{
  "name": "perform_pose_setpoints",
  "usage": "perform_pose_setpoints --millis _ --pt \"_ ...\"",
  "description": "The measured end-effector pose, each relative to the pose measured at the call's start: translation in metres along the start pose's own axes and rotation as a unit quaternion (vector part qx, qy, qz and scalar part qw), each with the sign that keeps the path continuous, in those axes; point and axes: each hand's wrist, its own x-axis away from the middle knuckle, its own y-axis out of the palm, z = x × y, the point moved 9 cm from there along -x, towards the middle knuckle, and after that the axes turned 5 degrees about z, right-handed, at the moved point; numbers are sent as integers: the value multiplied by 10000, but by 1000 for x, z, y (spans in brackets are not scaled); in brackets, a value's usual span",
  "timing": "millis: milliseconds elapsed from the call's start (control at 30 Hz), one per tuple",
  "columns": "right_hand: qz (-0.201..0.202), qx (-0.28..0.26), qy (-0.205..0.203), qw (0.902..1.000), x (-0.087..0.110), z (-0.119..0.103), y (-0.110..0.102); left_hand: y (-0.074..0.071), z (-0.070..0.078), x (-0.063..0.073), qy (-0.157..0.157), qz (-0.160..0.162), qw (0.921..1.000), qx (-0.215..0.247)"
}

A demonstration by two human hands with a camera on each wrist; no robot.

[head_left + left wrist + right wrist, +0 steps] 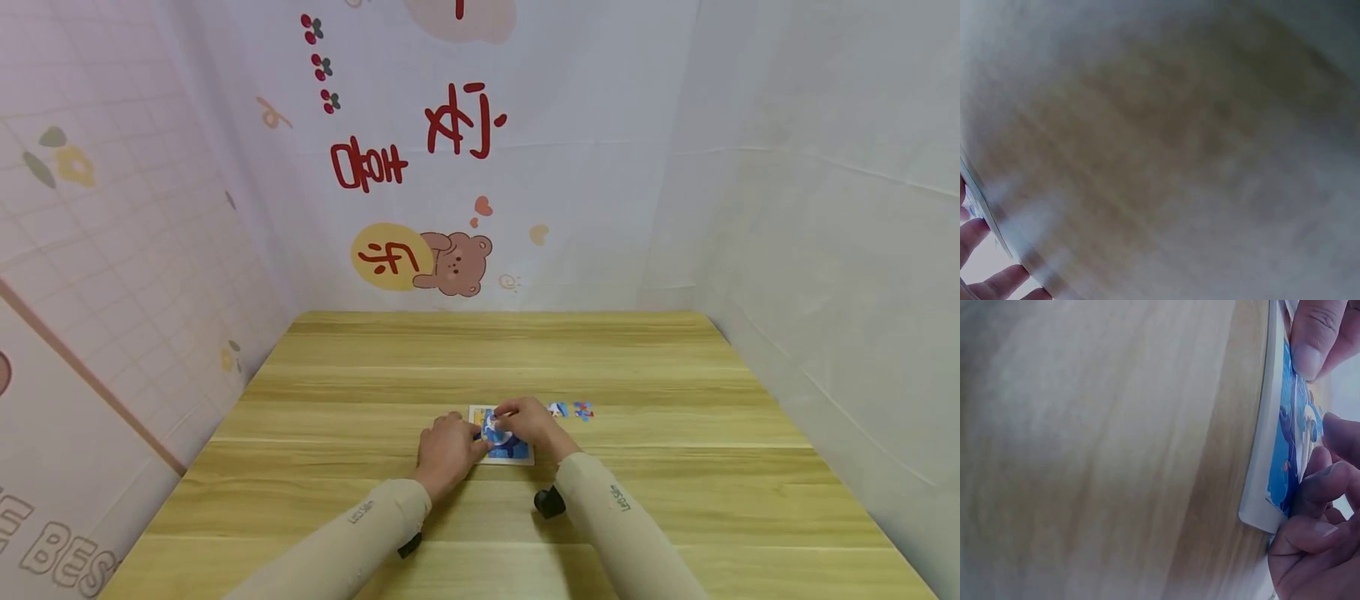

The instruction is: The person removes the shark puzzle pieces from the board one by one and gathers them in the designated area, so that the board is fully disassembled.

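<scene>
A small jigsaw puzzle point(508, 450) with a blue sea picture lies in a white-edged tray point(525, 461) on the table, between the two hands. My left hand point(447, 450) rests at the tray's left side, its thumb on the picture and its other fingers spread beyond the edge. In the right wrist view that thumb point(1310, 353) presses near the picture's border. From the upper right, my right hand point(530, 423) reaches over the picture. Its curled thumb and index finger pinch a white-and-blue puzzle piece point(1312, 425), partly hidden by the fingers.
Two loose puzzle areas lie right of the tray: a white-and-blue piece point(557, 409) and a blue-and-red piece point(583, 410). Wood-grain tabletop point(360, 383) surrounds them. Printed cloth walls point(585, 167) rise behind and at both sides. Black wrist devices point(550, 502) sit under the sleeves.
</scene>
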Motion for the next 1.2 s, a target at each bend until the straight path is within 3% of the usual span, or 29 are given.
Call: perform_pose_setpoints --millis 433,867,1033,1200 --pt "178 -29 168 9997 -1 1 0 2 -1 0 51 2 9999 -145" --pt "299 -135 391 9987 -5 5 0 4 -3 0 -26 -137 9999 -6" --pt "500 139 425 9977 -9 3 -1 5 -2 0 10 -150 9998 -96" --pt "581 591 186 9964 -14 3 0 6 -2 0 48 -128 9998 -171"
